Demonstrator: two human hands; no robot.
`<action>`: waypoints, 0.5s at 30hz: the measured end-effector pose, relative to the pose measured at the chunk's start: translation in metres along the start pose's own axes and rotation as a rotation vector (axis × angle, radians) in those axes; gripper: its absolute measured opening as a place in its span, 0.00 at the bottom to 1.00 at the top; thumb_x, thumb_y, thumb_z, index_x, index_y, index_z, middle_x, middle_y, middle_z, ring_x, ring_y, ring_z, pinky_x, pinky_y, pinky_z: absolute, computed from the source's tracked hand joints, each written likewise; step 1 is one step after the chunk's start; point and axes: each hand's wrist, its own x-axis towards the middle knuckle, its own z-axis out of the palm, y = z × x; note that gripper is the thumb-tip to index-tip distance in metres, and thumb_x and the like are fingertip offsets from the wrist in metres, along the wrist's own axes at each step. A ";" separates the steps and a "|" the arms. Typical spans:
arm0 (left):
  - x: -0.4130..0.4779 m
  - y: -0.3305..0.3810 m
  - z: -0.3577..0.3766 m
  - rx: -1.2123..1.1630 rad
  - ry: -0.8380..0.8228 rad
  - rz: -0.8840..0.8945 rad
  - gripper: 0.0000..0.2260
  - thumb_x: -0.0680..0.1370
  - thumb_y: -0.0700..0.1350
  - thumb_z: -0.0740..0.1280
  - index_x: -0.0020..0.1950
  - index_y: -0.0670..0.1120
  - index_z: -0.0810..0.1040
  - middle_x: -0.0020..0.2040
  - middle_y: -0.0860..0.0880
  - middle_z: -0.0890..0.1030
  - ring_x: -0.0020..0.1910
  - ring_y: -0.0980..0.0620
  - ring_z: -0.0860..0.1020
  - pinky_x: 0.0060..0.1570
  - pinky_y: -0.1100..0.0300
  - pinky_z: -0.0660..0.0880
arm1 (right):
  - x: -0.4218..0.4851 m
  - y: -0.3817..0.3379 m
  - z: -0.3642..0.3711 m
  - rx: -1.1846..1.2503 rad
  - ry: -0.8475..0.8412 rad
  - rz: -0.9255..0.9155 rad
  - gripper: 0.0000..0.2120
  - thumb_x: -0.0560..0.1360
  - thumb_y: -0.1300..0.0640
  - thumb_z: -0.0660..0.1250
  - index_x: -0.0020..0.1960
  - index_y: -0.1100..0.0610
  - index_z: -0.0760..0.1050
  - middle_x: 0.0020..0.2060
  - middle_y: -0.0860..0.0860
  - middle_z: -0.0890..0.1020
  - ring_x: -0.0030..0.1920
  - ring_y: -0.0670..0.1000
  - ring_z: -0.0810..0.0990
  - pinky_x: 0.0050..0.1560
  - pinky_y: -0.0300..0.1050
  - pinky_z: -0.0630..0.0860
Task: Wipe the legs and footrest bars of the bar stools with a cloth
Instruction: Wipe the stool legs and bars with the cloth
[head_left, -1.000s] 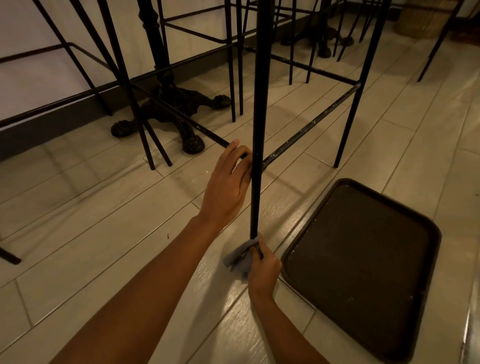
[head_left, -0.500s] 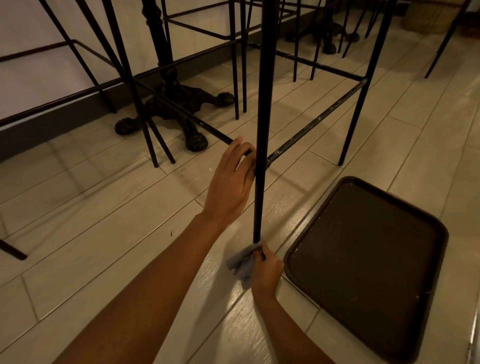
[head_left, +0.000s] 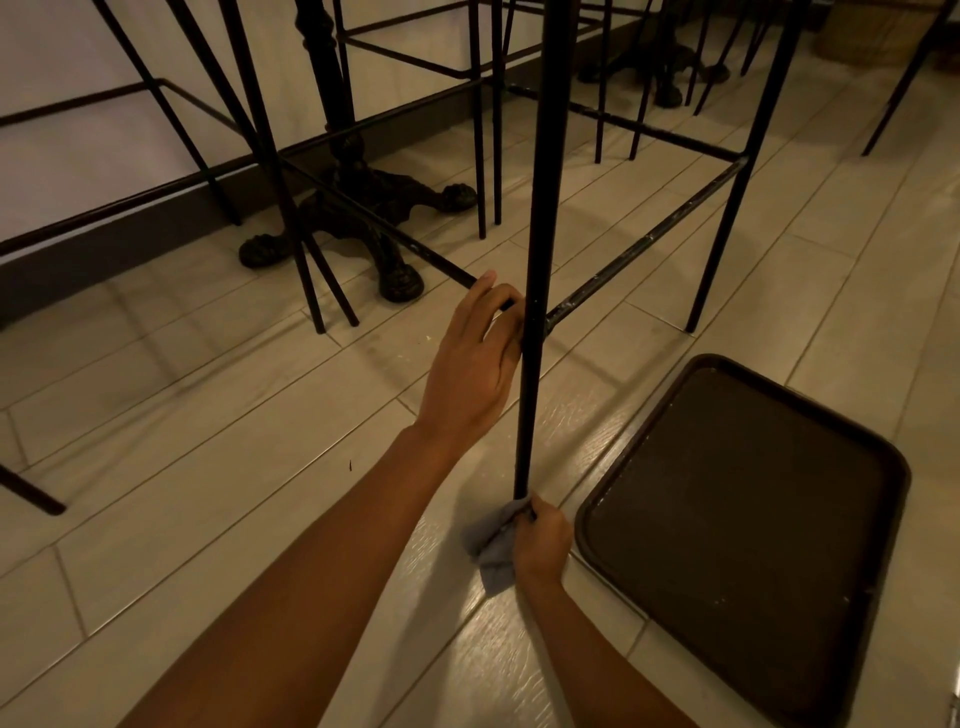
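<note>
**Cloth at the foot of the near leg**

Since the earlier frames almost nothing has shifted: both hands keep their places and only the view has crept slightly. The right hand (head_left: 540, 543), lower centre of the frame, pinches the grey cloth (head_left: 491, 551) around the base of the near stool leg (head_left: 537, 260). The left hand (head_left: 475, 364) curls loosely on that leg beside the footrest bar (head_left: 644, 244).

Likely risks: a hard upward stroke could tip or skid the stool, and the trailing cloth may pick up floor grit. The tray (head_left: 748, 525) lies just beside the right hand and could be knocked.

The stool seats are cut off at the top; the leg's foot is hidden by cloth and fingers.
</note>
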 end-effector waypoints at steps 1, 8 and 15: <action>0.000 0.000 0.000 -0.005 0.002 0.002 0.23 0.81 0.53 0.47 0.63 0.41 0.73 0.62 0.46 0.71 0.72 0.50 0.57 0.73 0.69 0.46 | 0.001 0.001 0.000 -0.014 -0.007 0.003 0.12 0.78 0.65 0.58 0.58 0.61 0.77 0.52 0.58 0.81 0.53 0.55 0.79 0.48 0.36 0.69; 0.000 0.001 -0.001 -0.013 -0.003 0.005 0.23 0.81 0.53 0.47 0.63 0.40 0.73 0.62 0.43 0.73 0.72 0.49 0.57 0.72 0.70 0.45 | -0.002 0.001 -0.001 -0.017 0.028 0.009 0.10 0.76 0.64 0.61 0.54 0.60 0.79 0.47 0.57 0.83 0.48 0.53 0.80 0.42 0.36 0.69; 0.000 -0.001 -0.001 -0.009 -0.019 0.007 0.22 0.81 0.52 0.48 0.63 0.41 0.73 0.62 0.42 0.73 0.72 0.50 0.57 0.72 0.71 0.44 | 0.008 -0.010 -0.006 -0.055 -0.051 -0.001 0.11 0.76 0.66 0.59 0.52 0.62 0.79 0.48 0.57 0.83 0.50 0.54 0.81 0.44 0.38 0.73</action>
